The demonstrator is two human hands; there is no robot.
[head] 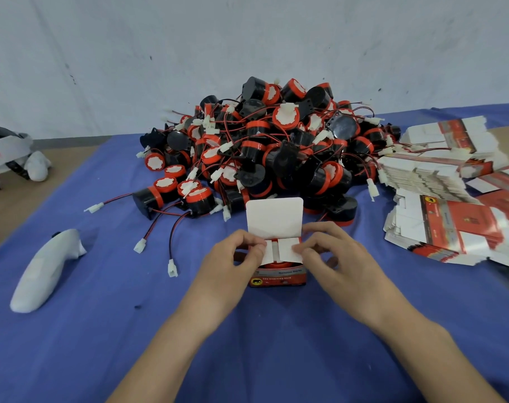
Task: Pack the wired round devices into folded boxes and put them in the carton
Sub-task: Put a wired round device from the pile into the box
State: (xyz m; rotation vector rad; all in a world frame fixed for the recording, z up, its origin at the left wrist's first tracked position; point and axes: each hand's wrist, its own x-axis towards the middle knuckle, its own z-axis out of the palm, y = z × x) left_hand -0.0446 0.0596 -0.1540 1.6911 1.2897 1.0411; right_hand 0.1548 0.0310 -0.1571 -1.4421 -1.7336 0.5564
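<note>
A small red and white box stands on the blue cloth in front of me, its rounded top lid flap upright. A red round device shows inside, under the two white side flaps. My left hand grips the box's left side with its thumb pressing the left flap down. My right hand holds the right side and presses the right flap inward. Behind the box lies a big pile of black and red round devices with red-black wires and white plugs.
Stacks of flat unfolded boxes lie at the right. A white controller rests on the blue cloth at the left, and a white headset sits at the far left on the table. A white wall stands behind.
</note>
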